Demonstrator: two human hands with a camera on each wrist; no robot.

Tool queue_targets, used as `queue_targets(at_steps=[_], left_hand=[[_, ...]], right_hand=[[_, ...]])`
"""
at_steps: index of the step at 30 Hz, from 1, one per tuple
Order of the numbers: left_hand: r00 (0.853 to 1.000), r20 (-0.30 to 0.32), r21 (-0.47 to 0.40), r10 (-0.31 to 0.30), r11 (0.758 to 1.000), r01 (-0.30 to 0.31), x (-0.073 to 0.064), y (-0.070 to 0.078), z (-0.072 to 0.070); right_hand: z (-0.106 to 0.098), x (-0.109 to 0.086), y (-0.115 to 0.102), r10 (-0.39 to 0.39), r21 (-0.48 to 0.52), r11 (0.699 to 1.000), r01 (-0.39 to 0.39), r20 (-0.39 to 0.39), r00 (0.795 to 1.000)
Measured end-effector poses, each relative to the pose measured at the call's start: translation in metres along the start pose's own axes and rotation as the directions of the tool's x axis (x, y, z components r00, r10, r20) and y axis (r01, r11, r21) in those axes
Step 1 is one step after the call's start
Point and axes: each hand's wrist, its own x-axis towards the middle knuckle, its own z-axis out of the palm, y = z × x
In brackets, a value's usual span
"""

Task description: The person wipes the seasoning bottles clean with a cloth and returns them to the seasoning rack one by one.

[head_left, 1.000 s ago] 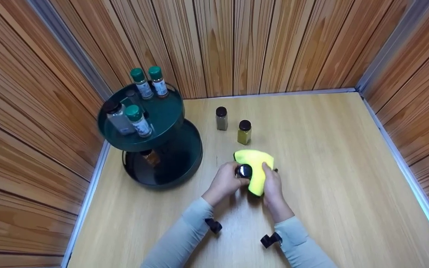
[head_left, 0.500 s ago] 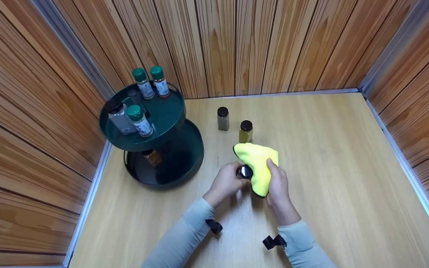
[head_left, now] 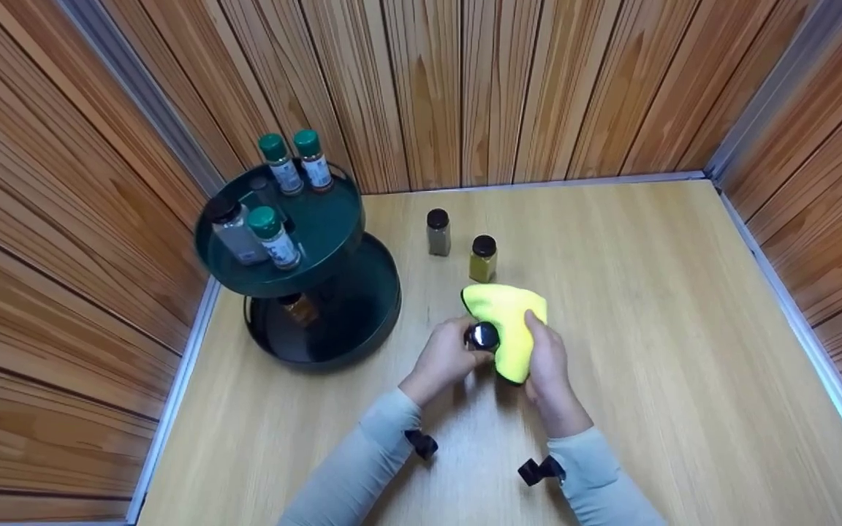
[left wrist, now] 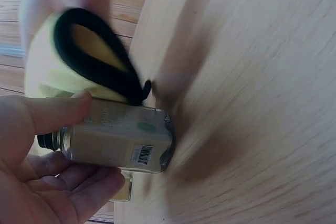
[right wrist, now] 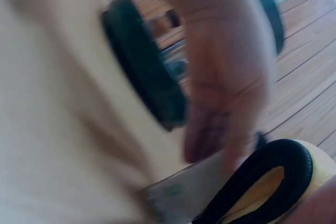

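My left hand (head_left: 441,361) grips a square glass spice jar (left wrist: 118,137) with a black cap, thumb on one side and fingers on the other. In the left wrist view a pale label with a barcode shows on the jar, whose contents look brownish. A yellow cloth (head_left: 512,314) with black edging is held in my right hand (head_left: 549,365), thumb on top. The cloth lies against the jar's side, its black edge folded into a loop in both wrist views. In the head view only the jar's shiny cap shows clearly.
Two black-capped spice jars, one greyish (head_left: 438,234) and one yellow-green (head_left: 483,259), stand beyond the cloth. To the left is a dark green two-tier round rack (head_left: 322,274); its upper tier bears several bottles, its lower a brown-filled jar (head_left: 298,310). Wooden walls enclose the table.
My right hand has shifted slightly right with the cloth, whose upper part rose toward the yellow-green jar and then dropped a little. My left hand and its jar stay nearly in place.
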Motion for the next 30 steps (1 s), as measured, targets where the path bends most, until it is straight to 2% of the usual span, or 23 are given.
queue_targets(at_steps=[4,7,13,17,20,23,26,30], left_hand=[[0.999,-0.019,0.006,0.04,0.999,-0.04,0.0,-0.001,-0.001],[0.999,-0.01,0.016,0.052,0.999,-0.051,-0.001,-0.001,-0.002],[0.997,0.05,0.017,0.053,0.998,-0.054,0.0,0.0,-0.002],[0.995,0.089,-0.044,0.05,0.998,-0.046,0.001,-0.001,-0.003],[0.995,0.094,-0.093,0.041,0.995,-0.032,0.0,-0.002,-0.003],[0.999,0.049,-0.079,0.015,0.997,-0.012,-0.003,0.0,0.003],[0.999,-0.033,-0.026,-0.022,0.999,0.021,-0.009,0.002,0.014],[0.985,-0.15,0.018,-0.086,0.996,0.089,-0.015,0.001,0.029]], right_hand=[[0.001,-0.007,-0.013,-0.047,0.061,0.997,0.044,0.039,0.998],[-0.002,-0.009,-0.013,-0.073,0.011,0.997,0.072,0.058,0.996],[-0.008,-0.011,-0.008,-0.114,-0.077,0.99,0.116,0.038,0.993],[-0.011,-0.012,-0.007,-0.142,-0.082,0.986,0.143,0.017,0.99],[-0.013,-0.011,-0.008,-0.152,-0.078,0.986,0.15,-0.012,0.988],[-0.016,-0.011,-0.01,-0.154,-0.076,0.986,0.151,-0.034,0.987],[-0.019,-0.009,-0.011,-0.161,-0.072,0.985,0.157,-0.05,0.986],[-0.02,-0.008,-0.012,-0.171,-0.059,0.984,0.168,-0.055,0.984]])
